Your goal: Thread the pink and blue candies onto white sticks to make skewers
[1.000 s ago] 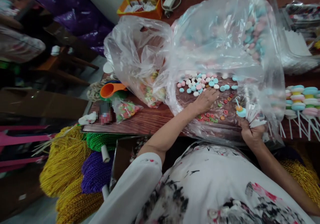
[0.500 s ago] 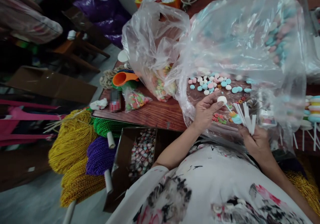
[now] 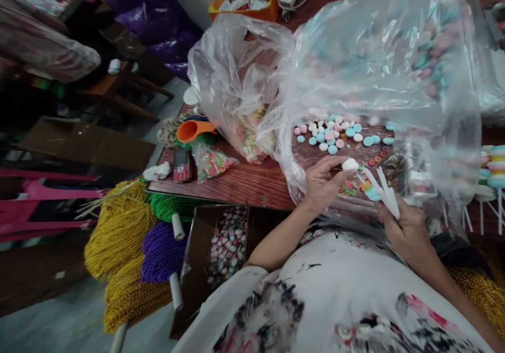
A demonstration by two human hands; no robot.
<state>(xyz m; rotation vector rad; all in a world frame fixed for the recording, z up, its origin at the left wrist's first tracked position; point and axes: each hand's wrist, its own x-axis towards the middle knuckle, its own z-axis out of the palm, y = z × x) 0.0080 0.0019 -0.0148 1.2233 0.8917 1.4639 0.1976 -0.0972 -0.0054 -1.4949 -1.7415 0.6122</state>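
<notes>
My left hand [image 3: 323, 181] pinches a round white piece [image 3: 349, 164] between thumb and fingertips. Several white sticks [image 3: 384, 192] fan upward from my right hand [image 3: 406, 224], whose fingers are closed round their lower ends. A rainbow-coloured piece [image 3: 371, 189] shows between the hands, close to the right fingertips; whether it is held is unclear. Beyond my left hand, pink, white and blue round pieces [image 3: 332, 135] lie at the mouth of a large clear plastic bag [image 3: 379, 53]. Small red and green pieces [image 3: 347, 188] are beside my left fingers.
The wooden table [image 3: 252, 182] bears a second clear bag [image 3: 240, 63], an orange scoop [image 3: 194, 129] and a yellow bin [image 3: 244, 8]. Below its edge are a cardboard box [image 3: 193, 258] and yellow cord bundles [image 3: 118, 232]. Striped pieces on sticks [image 3: 495, 166] stand at the right.
The white piece in my left hand has moved slightly down and left. The sticks in my right hand now lean further left. The whole view has shifted slightly.
</notes>
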